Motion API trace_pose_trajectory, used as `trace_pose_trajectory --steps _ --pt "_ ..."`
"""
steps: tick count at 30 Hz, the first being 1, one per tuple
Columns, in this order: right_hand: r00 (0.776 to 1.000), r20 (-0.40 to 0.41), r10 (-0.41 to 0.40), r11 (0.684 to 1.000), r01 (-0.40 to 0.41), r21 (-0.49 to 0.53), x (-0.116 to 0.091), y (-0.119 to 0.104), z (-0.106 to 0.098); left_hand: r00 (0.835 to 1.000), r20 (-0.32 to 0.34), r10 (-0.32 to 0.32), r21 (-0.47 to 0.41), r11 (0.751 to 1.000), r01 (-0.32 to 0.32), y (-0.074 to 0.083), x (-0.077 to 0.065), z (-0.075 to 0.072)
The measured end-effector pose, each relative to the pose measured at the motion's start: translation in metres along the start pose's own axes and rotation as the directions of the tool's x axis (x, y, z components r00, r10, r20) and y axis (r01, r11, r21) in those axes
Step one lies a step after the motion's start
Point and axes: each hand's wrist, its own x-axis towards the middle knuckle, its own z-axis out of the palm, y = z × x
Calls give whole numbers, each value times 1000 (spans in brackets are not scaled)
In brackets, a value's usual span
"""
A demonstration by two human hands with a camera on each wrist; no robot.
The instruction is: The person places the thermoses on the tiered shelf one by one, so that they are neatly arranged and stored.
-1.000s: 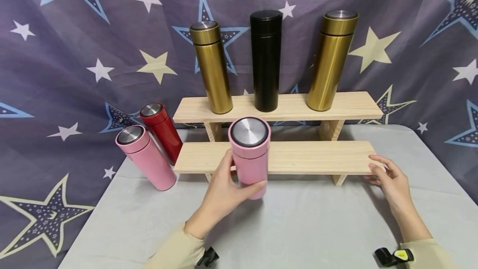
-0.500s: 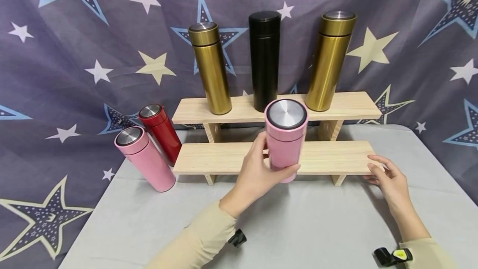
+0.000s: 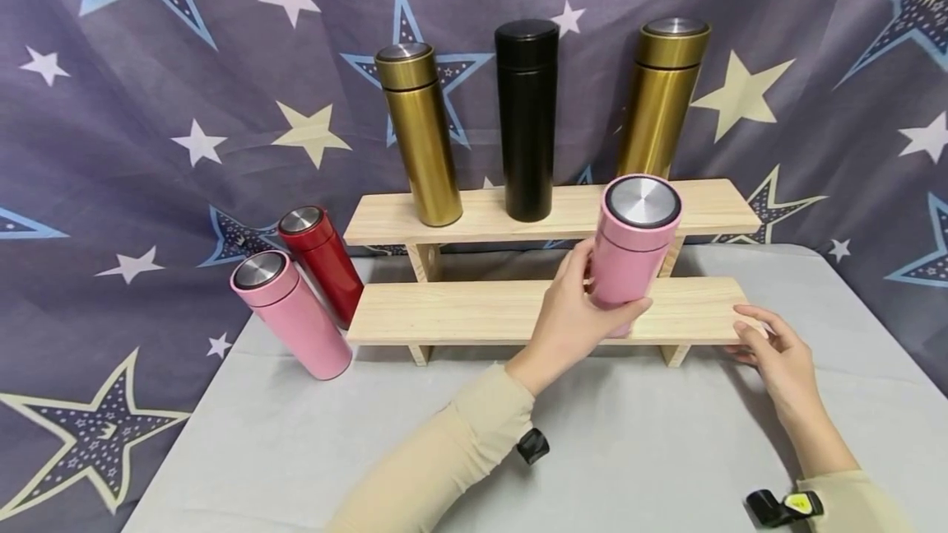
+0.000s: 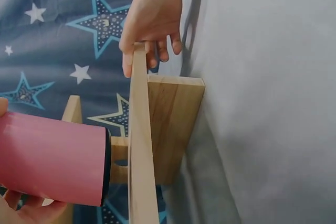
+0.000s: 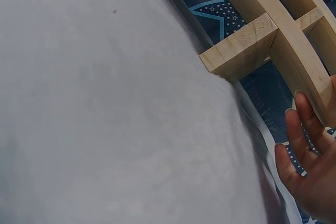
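My left hand (image 3: 573,319) grips a pink thermos flask (image 3: 637,261) with a steel-topped lid, thumb across its front. The flask is upright over the right part of the lower wooden shelf (image 3: 459,311). In the left wrist view a small gap shows between the flask's dark base (image 4: 107,167) and the board. At the shelf's right end my right hand (image 3: 781,360) holds the board's edge, with thumb and fingers on opposite faces. The right wrist view shows its fingers (image 5: 299,135) along the board's underside.
On the upper shelf (image 3: 481,208) stand two gold flasks, left (image 3: 422,138) and right (image 3: 662,105), with a black flask (image 3: 527,122) between them. Left of the stand are another pink flask (image 3: 296,319) and a red flask (image 3: 326,270). A starry curtain (image 3: 185,48) hangs behind.
My left hand has carried the pink flask rightward and up, from in front of the lower shelf's middle to over its right part. My right hand stays at the shelf's end.
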Motion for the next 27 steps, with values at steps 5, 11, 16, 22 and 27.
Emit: trace_pose_trajectory --steps 5,11,16,22,27 --pt "1000 -1 7 1000 -7 -1 0 0 1 1000 12 -12 20 1000 12 0 13 15" --pt "1000 -9 16 1000 -16 -2 1 1 -1 999 21 -27 71 997 25 0 24 28" --pt "1000 -7 6 1000 -6 18 1 2 -1 999 23 -32 104 994 30 -2 29 36" --pt "1000 -1 -1 1000 1 29 1 2 0 998 26 -48 110 993 45 -4 34 43" --pt "1000 2 -10 999 10 43 1 1 0 998 24 -59 129 990 55 -4 37 49"
